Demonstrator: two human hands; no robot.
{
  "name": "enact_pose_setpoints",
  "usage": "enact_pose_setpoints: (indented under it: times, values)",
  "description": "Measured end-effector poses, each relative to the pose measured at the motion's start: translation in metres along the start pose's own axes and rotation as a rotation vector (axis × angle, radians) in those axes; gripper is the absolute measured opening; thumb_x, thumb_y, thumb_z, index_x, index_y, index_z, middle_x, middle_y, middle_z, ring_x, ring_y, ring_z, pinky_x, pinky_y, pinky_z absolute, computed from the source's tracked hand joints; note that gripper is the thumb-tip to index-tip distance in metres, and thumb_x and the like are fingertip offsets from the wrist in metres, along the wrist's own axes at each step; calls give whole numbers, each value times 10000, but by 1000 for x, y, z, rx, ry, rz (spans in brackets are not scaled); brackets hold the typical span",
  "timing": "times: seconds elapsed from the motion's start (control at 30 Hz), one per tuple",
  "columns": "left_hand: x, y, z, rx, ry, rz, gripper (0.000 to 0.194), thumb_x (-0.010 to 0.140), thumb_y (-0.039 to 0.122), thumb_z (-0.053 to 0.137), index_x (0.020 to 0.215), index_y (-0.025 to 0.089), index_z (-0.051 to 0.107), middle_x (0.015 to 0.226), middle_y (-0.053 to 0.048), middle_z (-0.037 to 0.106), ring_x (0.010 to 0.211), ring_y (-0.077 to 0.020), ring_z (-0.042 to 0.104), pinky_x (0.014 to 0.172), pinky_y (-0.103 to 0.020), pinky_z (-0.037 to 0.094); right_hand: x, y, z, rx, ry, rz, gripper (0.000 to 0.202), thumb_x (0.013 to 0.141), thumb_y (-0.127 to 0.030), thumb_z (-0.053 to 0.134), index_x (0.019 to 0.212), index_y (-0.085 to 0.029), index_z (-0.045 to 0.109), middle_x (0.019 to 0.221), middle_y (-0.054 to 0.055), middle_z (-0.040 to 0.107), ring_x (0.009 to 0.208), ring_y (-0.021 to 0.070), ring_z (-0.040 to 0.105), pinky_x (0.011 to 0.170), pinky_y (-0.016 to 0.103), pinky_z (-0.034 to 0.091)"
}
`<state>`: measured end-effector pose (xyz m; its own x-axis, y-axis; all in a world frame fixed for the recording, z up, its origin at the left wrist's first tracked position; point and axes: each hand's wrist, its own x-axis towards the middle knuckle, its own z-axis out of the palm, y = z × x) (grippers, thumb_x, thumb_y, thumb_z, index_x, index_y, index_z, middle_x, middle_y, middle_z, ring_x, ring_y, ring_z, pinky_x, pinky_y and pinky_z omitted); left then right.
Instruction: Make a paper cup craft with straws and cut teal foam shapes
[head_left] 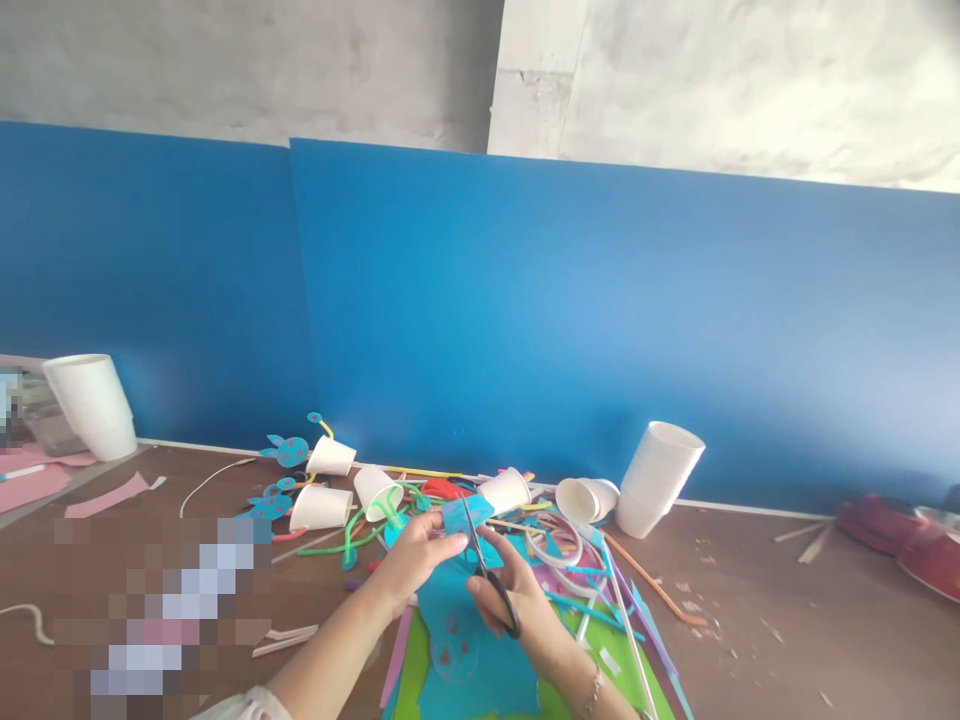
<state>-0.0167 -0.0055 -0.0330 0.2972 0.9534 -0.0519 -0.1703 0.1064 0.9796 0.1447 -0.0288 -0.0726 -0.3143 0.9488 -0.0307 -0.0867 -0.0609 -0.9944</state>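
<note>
My left hand [426, 548] pinches a small piece of blue paper [457, 514] with reddish marks on it. Black-handled scissors [501, 596] are in my right hand [517, 590], their blades up against that piece at its right side. Below both hands lies a larger blue sheet [487, 645] with a round face-like drawing, on top of green paper [592, 700]. Just beyond my hands, paper cups [504, 491] lie on their sides among coloured strips and pipe cleaners.
Stacked white cups [658, 480] stand at the right, with another stack [91, 408] at the far left. Two cups with blue animal cutouts [289, 451] lie left of centre. A blue partition [600, 330] borders the brown table [787, 640]. Red items [892, 535] sit far right.
</note>
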Motion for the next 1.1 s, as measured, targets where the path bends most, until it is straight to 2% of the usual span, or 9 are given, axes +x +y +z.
enact_pose_setpoints:
  times: [0.3,0.43,0.57,0.73,0.87,1.1]
  values:
    - [4,0,-8,88,15,20,343,605,367,746,863,143,729,812,-71,717,850,-270,641,711,-308,469,0,-1,0,-11,-6,23,893,691,-490,748,1347,-94,290,428,-141,415,372,56,309,377,193,174]
    - [5,-5,-3,68,36,66,336,669,372,705,924,154,722,890,-77,723,943,-281,624,786,-322,461,1,0,0,-11,12,12,926,700,-524,728,1358,-74,257,433,-128,451,369,56,320,382,198,179]
    - [5,-11,4,38,76,138,291,704,369,675,890,151,723,982,-95,712,1024,-295,595,832,-326,448,1,0,-1,-22,19,16,962,682,-540,732,1358,-68,237,429,-128,457,361,57,322,376,201,174]
    - [6,-10,0,94,24,165,285,697,336,663,905,150,726,1066,-101,681,1096,-305,557,876,-328,434,0,-2,-1,-45,21,36,964,684,-521,730,1352,-62,207,448,-113,495,377,65,342,382,204,183]
    - [7,-7,-4,146,-12,170,270,700,327,648,882,147,729,1067,-100,666,1065,-298,568,894,-338,425,-1,-5,0,-56,35,55,959,677,-501,732,1338,-59,197,437,-130,461,388,66,321,388,206,181]
    - [6,-2,-6,168,-28,152,241,702,324,661,860,156,729,1104,-99,644,1084,-298,556,908,-337,416,1,-6,-2,-87,9,55,899,664,-507,737,1283,-66,258,417,-140,430,377,63,300,383,211,169]
